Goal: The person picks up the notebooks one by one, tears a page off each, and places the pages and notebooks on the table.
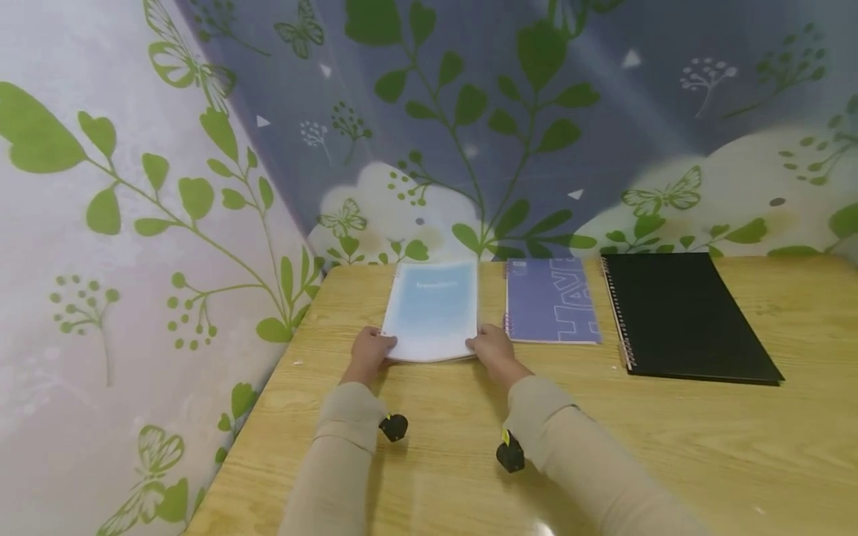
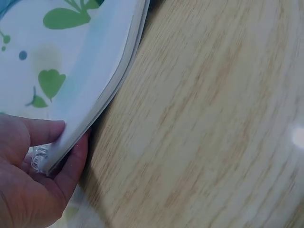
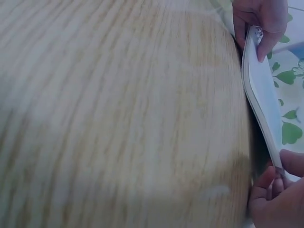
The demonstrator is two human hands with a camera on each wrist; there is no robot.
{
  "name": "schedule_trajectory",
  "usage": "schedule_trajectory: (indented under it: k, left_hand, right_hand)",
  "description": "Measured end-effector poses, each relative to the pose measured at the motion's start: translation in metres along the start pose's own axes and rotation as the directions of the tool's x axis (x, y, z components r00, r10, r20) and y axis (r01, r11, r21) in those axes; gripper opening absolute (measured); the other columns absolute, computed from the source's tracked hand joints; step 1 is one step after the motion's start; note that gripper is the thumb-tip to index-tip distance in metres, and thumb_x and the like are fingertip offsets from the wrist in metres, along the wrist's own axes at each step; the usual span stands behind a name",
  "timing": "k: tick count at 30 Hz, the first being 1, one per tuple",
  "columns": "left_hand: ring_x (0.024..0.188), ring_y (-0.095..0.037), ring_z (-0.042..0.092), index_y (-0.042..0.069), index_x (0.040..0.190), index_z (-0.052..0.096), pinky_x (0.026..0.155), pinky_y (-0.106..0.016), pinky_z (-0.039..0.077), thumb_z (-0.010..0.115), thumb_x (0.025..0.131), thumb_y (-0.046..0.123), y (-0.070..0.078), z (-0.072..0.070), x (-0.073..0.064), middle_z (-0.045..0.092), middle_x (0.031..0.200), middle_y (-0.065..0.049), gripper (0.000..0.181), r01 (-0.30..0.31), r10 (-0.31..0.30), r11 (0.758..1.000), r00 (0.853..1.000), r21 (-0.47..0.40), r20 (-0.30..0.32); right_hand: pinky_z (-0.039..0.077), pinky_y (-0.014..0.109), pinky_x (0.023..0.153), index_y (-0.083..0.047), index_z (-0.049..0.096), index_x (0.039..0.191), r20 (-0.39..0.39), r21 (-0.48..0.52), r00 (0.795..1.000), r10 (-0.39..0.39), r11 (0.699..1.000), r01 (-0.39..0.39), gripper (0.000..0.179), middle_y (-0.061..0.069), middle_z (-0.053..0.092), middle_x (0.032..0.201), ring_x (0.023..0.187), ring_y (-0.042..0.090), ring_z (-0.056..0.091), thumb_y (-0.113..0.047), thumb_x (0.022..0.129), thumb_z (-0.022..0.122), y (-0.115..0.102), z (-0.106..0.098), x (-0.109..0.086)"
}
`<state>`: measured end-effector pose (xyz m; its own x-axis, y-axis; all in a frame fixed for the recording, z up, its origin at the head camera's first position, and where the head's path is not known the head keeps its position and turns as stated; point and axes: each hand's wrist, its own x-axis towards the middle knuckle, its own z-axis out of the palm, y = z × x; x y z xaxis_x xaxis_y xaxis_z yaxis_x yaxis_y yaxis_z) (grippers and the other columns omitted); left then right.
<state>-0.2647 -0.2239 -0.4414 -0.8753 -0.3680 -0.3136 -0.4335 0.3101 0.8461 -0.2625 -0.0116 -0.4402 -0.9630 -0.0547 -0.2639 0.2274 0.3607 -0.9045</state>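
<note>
A light blue and white spiral notebook (image 1: 432,309) is at the left of the table, its near edge bowed between both hands. My left hand (image 1: 371,351) grips its near left corner; in the left wrist view the thumb of the left hand (image 2: 35,161) lies on top and the fingers are under the pages, beside the clear spiral binding (image 2: 40,159). My right hand (image 1: 494,348) pinches the near right corner, thumb on the cover. In the right wrist view the notebook (image 3: 266,90) spans between the left hand (image 3: 263,21) and the right hand (image 3: 280,194), its near edge just over the table.
A purple spiral notebook (image 1: 553,301) with large outlined letters lies right of the held one. Farther right is a bigger black spiral book (image 1: 687,316). The wooden table (image 1: 429,461) meets a leaf-patterned backdrop (image 1: 429,134) at the back and another patterned wall (image 1: 134,260) at the left.
</note>
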Motion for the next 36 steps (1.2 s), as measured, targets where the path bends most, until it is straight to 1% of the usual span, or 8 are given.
schedule_trajectory:
  k: [6, 9, 11, 13, 16, 18, 26, 36]
  left_hand:
    - [0.102, -0.029, 0.056, -0.002, 0.122, 0.046, 0.072, -0.03, 0.051, 0.056, 0.09, 0.013, -0.003, 0.0, -0.001, 0.051, 0.121, -0.021, 0.037, -0.029, 0.031, 0.998, 0.999, 0.063, -0.031]
    - [0.093, -0.026, 0.057, 0.0, 0.122, 0.046, 0.066, -0.028, 0.05, 0.056, 0.09, 0.015, -0.003, -0.001, -0.007, 0.052, 0.117, -0.021, 0.036, -0.07, 0.073, 0.994, 0.997, 0.087, -0.034]
    - [0.086, -0.024, 0.057, 0.0, 0.121, 0.047, 0.064, -0.027, 0.049, 0.056, 0.091, 0.015, -0.004, -0.003, -0.011, 0.053, 0.114, -0.021, 0.035, -0.099, 0.101, 0.993, 0.995, 0.06, -0.028]
    - [0.085, -0.024, 0.058, 0.0, 0.12, 0.046, 0.066, -0.029, 0.049, 0.055, 0.091, 0.015, -0.007, -0.006, -0.016, 0.054, 0.112, -0.021, 0.034, -0.127, 0.128, 0.991, 0.992, 0.04, -0.022]
    - [0.092, -0.027, 0.058, -0.001, 0.119, 0.047, 0.077, -0.034, 0.049, 0.056, 0.09, 0.015, -0.016, -0.016, -0.028, 0.055, 0.112, -0.021, 0.035, -0.163, 0.165, 0.985, 0.986, 0.056, -0.03]
    - [0.096, -0.029, 0.057, -0.002, 0.12, 0.047, 0.081, -0.037, 0.048, 0.056, 0.089, 0.016, -0.024, -0.024, -0.039, 0.055, 0.112, -0.021, 0.037, -0.169, 0.172, 0.982, 0.984, 0.085, -0.035]
    - [0.08, -0.016, 0.059, -0.004, 0.12, 0.047, 0.068, -0.024, 0.047, 0.056, 0.089, 0.014, -0.052, -0.043, -0.082, 0.06, 0.104, -0.02, 0.037, -0.164, 0.165, 0.982, 0.986, 0.09, -0.01]
    - [0.094, -0.028, 0.059, -0.003, 0.123, 0.045, 0.084, -0.041, 0.046, 0.056, 0.089, 0.019, -0.07, -0.053, -0.097, 0.057, 0.113, -0.023, 0.041, -0.146, 0.152, 0.969, 0.988, 0.2, -0.012]
  right_hand:
    - [0.032, 0.044, 0.107, -0.002, 0.047, 0.133, -0.038, 0.05, 0.999, -0.02, 0.999, 0.022, 0.045, 0.016, 0.044, 0.14, 0.132, 0.034, 0.036, -0.013, 0.089, 0.055, 0.001, 0.002, -0.006]
    - [0.044, 0.037, 0.092, 0.001, 0.059, 0.102, -0.053, 0.098, 0.997, -0.064, 0.993, 0.069, 0.019, 0.016, 0.058, 0.115, 0.109, 0.029, 0.052, -0.012, 0.089, 0.057, 0.001, 0.0, -0.01]
    - [0.045, 0.03, 0.071, 0.001, 0.051, 0.079, -0.069, 0.107, 0.991, -0.113, 0.987, 0.12, 0.015, 0.012, 0.056, 0.086, 0.078, 0.022, 0.053, -0.009, 0.086, 0.059, 0.001, -0.002, -0.015]
    - [0.038, 0.025, 0.059, 0.001, 0.051, 0.078, -0.073, 0.112, 0.985, -0.156, 0.98, 0.163, 0.015, 0.006, 0.047, 0.076, 0.061, 0.014, 0.041, -0.008, 0.085, 0.061, 0.001, -0.004, -0.022]
    - [0.041, 0.024, 0.05, 0.001, 0.063, 0.103, -0.045, 0.113, 0.981, -0.19, 0.974, 0.194, 0.023, 0.008, 0.057, 0.081, 0.051, 0.01, 0.041, -0.007, 0.082, 0.063, 0.004, -0.004, -0.042]
    - [0.043, 0.025, 0.048, -0.001, 0.061, 0.117, -0.009, 0.127, 0.979, -0.203, 0.971, 0.203, 0.037, 0.012, 0.062, 0.096, 0.05, 0.01, 0.044, -0.007, 0.081, 0.065, 0.008, -0.002, -0.057]
    - [0.051, 0.029, 0.063, -0.001, 0.059, 0.115, 0.1, 0.105, 0.968, -0.228, 0.97, 0.218, 0.039, 0.016, 0.06, 0.105, 0.085, 0.019, 0.061, -0.01, 0.079, 0.068, 0.025, 0.006, -0.103]
    - [0.044, 0.027, 0.06, -0.005, 0.055, 0.095, 0.204, -0.024, 0.95, -0.238, 0.969, 0.248, 0.025, 0.008, 0.061, 0.09, 0.075, 0.016, 0.055, -0.018, 0.079, 0.069, 0.037, 0.013, -0.118]
